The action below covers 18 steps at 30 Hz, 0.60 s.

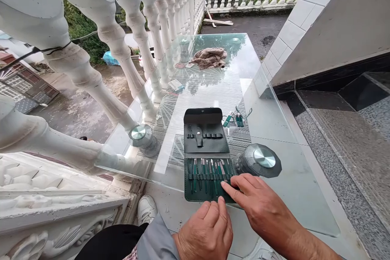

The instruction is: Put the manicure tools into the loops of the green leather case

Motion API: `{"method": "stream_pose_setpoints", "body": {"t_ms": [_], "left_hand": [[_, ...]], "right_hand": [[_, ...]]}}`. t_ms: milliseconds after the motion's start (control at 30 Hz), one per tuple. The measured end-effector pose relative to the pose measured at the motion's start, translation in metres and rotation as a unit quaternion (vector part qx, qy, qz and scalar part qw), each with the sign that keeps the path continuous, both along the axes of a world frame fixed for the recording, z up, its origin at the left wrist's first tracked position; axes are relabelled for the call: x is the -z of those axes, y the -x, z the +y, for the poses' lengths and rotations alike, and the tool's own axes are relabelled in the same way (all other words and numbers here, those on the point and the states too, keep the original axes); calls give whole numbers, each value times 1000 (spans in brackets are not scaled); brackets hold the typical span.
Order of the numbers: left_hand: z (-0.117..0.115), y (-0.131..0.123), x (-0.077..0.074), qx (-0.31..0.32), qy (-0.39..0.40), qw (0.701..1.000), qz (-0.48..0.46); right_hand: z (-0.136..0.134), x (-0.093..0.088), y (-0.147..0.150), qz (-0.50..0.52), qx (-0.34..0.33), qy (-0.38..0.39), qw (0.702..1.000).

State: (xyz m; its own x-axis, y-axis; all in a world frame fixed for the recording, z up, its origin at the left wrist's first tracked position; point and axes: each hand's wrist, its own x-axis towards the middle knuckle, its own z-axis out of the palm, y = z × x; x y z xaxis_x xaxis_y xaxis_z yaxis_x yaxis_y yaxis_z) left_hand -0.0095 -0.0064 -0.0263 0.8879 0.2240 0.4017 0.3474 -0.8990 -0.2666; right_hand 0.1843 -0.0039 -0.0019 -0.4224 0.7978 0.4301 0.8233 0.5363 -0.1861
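A dark green manicure case lies unfolded on the glass table. Its lower panel holds a row of slim green-handled tools under elastic loops; the upper panel has bare loops and a small snap strap. My right hand reaches over the case's lower right corner, index finger extended onto the tools at that end, thumb hidden. Just in front of the case's near edge, my left hand is closed, fingertips pressed together. Whatever it may pinch is hidden.
Green nail clippers lie beyond the case at right. A crumpled brown cloth and a small card-like packet sit farther back. Metal-capped table supports show through the glass. White balusters line the left; stone steps are at right.
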Motion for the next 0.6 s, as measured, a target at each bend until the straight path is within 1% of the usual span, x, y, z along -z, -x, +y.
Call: {"method": "stream_pose_setpoints", "body": {"t_ms": [167, 300, 367, 433, 533, 600], "left_hand": [[0, 0, 2, 1, -3, 1000, 12], [1, 1, -3, -1, -7, 1000, 7], [2, 1, -6, -6, -12, 1000, 9], [3, 2, -8, -15, -13, 1000, 5], [3, 1, -5, -29, -4, 1000, 2], [3, 0, -2, -38, 3, 999, -5]], "right_hand": [[0, -4, 4, -26, -12, -17, 999], [-1, -3, 3, -16, -14, -16, 1000], [-1, -1, 0, -1, 7, -16, 1000], [1, 1, -6, 20, 49, -18, 998], [4, 4, -13, 46, 122, -9, 991], [7, 6, -15, 50, 138, 8, 989]]}}
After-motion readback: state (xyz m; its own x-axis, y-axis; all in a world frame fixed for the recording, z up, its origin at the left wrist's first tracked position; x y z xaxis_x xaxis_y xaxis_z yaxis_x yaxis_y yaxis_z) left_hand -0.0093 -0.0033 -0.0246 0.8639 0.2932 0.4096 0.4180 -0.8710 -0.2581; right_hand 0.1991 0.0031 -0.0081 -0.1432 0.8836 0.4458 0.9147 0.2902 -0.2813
